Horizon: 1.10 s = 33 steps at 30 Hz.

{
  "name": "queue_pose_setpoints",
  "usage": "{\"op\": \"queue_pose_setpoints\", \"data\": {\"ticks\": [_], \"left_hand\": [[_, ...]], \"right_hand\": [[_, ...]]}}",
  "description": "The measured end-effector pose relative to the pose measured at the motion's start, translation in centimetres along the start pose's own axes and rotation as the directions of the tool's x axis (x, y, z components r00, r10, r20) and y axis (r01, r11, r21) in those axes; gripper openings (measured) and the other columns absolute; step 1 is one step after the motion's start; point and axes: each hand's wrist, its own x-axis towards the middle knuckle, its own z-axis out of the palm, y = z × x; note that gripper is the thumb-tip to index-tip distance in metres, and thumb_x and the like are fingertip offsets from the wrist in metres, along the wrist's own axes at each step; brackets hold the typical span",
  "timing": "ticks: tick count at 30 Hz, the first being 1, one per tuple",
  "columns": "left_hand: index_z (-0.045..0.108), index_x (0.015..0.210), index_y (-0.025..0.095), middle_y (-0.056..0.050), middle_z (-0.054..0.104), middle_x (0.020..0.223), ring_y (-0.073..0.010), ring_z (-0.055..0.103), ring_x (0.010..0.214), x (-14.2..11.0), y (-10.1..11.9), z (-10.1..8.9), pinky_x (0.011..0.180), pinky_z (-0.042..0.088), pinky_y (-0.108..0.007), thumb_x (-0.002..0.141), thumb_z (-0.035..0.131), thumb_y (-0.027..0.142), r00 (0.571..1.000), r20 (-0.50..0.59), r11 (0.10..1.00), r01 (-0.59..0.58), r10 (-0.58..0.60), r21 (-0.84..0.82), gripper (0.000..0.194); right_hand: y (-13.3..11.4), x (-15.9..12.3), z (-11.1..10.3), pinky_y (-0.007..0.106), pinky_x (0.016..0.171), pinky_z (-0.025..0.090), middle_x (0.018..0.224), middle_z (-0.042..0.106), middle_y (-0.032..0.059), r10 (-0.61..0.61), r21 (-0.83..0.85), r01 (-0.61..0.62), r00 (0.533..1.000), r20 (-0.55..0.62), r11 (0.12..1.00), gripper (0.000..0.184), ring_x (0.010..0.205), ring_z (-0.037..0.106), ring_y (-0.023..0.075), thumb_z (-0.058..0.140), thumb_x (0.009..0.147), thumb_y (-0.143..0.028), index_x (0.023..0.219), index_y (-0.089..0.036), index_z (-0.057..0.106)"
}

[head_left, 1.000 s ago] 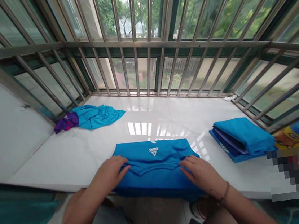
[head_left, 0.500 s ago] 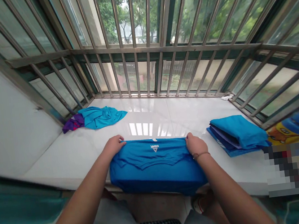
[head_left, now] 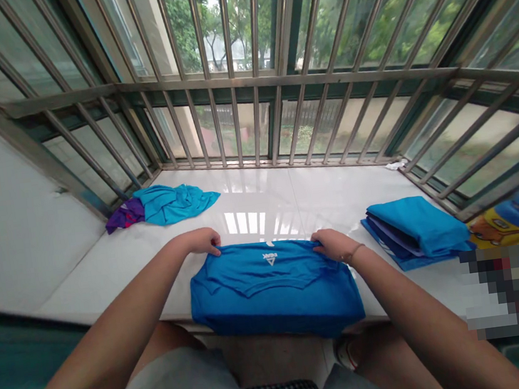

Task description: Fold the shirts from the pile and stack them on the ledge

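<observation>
A blue shirt with a small white logo lies partly folded on the white sill in front of me, its near part hanging over the front edge. My left hand pinches the shirt's far left corner. At the far right corner, my right hand has its fingers closed on the cloth. The far edge runs fairly straight between the two hands. Fingertips of both hands are partly hidden by the knuckles and fabric.
Folded blue clothes are stacked at the right, beside a yellow and blue container. A crumpled turquoise garment and a purple cloth lie at the back left. Metal window bars enclose the white sill.
My right hand has shifted left and inward along the shirt's far edge. The left hand has turned, its wrist higher and fingers pointing down. The shirt stays in nearly the same place.
</observation>
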Motion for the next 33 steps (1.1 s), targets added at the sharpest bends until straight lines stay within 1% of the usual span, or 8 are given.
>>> {"op": "queue_pose_setpoints", "data": {"ticks": [3,7,11,14,19,24,29,33], "left_hand": [[0.076,0.075,0.026,0.003,0.075,0.073,-0.0209,0.07,0.076,1.8,0.9,-2.0,0.07,0.049,-0.026,0.056,0.093,0.048,1.0,-0.001,0.998,-0.003,0.003,0.056,0.033],[0.079,0.097,0.023,-0.008,0.079,0.106,-0.0285,0.072,0.106,4.6,2.6,-3.5,0.092,0.053,-0.033,0.077,0.082,0.037,0.971,-0.237,0.991,0.067,-0.038,0.117,0.024],[0.065,0.141,0.021,-0.017,0.065,0.145,-0.0341,0.061,0.135,5.2,4.5,-2.3,0.111,0.049,-0.043,0.093,0.067,0.031,0.901,-0.431,0.984,0.118,-0.048,0.137,0.049],[0.063,0.143,0.023,-0.015,0.065,0.146,-0.0317,0.061,0.137,3.5,5.4,0.4,0.116,0.048,-0.043,0.1,0.059,0.032,0.886,-0.464,0.987,0.081,-0.009,0.135,0.044],[0.068,0.136,0.025,-0.012,0.07,0.142,-0.0292,0.065,0.132,-2.2,4.2,6.9,0.119,0.049,-0.044,0.105,0.051,0.032,0.86,-0.507,0.998,-0.029,0.056,0.061,0.037],[0.063,0.146,0.017,-0.017,0.059,0.16,-0.0306,0.056,0.148,-7.3,1.6,12.6,0.129,0.039,-0.046,0.107,0.043,0.037,0.811,-0.585,0.994,0.085,-0.027,0.073,0.048],[0.054,0.156,0.015,-0.018,0.05,0.168,-0.0352,0.048,0.154,-9.9,1.4,14.4,0.129,0.037,-0.053,0.108,0.042,0.04,0.789,-0.604,0.958,0.247,-0.113,0.144,0.056],[0.07,0.133,0.012,-0.021,0.069,0.141,-0.0364,0.065,0.13,-11.5,2.4,14.7,0.116,0.049,-0.048,0.106,0.044,0.044,0.766,-0.614,0.942,0.319,-0.19,0.106,0.049]], "right_hand": [[0.8,2.0,-1.8,0.03,0.093,0.049,0.114,0.078,0.0122,0.056,-0.018,-0.056,0.998,-0.019,0.998,0.018,0.11,0.071,0.0251,0.072,0.098,-0.028,0.112,-0.02,0.081],[1.2,4.8,-3.9,0.036,0.097,0.049,0.128,0.072,0.0178,0.228,-0.037,-0.237,0.96,-0.164,0.971,0.027,0.121,0.064,0.0294,0.062,0.103,-0.026,0.125,-0.019,0.076],[0.4,5.2,-4.4,0.043,0.1,0.049,0.147,0.058,0.0231,0.351,-0.004,-0.376,0.87,-0.346,0.927,0.045,0.132,0.054,0.0357,0.052,0.107,-0.029,0.15,-0.016,0.058],[-0.6,3.1,-3.2,0.042,0.102,0.05,0.149,0.056,0.0208,0.337,0.055,-0.35,0.831,-0.443,0.935,0.046,0.131,0.054,0.0347,0.053,0.106,-0.031,0.149,-0.016,0.058],[-2.6,-5.5,2.5,0.046,0.113,0.046,0.145,0.06,0.0186,0.202,0.111,-0.168,0.829,-0.521,0.979,0.04,0.132,0.055,0.0338,0.051,0.107,-0.034,0.141,-0.016,0.062],[-4.3,-16.7,11.9,0.049,0.109,0.051,0.13,0.068,0.0164,0.241,0.265,-0.101,0.783,-0.574,0.959,0.034,0.122,0.063,0.0329,0.051,0.108,-0.04,0.133,-0.023,0.064],[-4.7,-23.1,17.8,0.053,0.107,0.052,0.13,0.071,0.0168,0.36,0.377,-0.154,0.738,-0.571,0.913,0.033,0.12,0.067,0.0354,0.053,0.103,-0.043,0.125,-0.024,0.067],[-4.3,-23.7,19.7,0.048,0.1,0.057,0.115,0.075,0.0199,0.646,0.675,-0.291,0.675,-0.357,0.678,0.05,0.11,0.073,0.0353,0.055,0.096,-0.06,0.119,-0.017,0.064]]}}
